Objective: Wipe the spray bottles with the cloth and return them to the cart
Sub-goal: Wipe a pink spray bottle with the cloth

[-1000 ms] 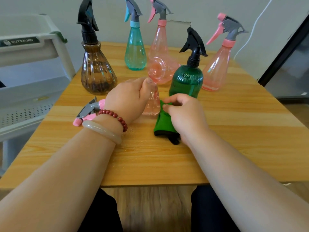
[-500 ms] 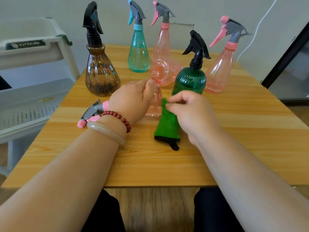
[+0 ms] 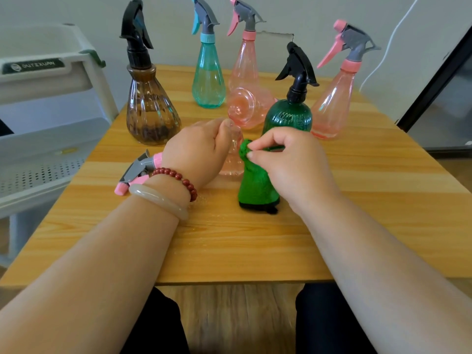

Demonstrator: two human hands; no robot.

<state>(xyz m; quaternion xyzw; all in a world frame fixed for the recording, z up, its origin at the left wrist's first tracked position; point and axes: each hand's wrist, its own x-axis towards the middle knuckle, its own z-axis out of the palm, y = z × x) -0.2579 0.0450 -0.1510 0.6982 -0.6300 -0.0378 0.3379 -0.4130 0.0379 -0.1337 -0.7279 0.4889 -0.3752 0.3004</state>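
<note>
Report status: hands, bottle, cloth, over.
Left hand grips pink bottle lying on table. Right hand pinches green cloth beside it. Five bottles upright behind; nothing blocking.

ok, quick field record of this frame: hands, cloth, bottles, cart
left hand: gripping a pink bottle lying on its side, trigger head toward the person
right hand: pinching the green cloth by its top, lower end on the table
upright bottles: brown, teal, pink rear, green, pink right
another pink bottle: lying down behind the hands
cart: left of the table, no bottle visible on it
</note>
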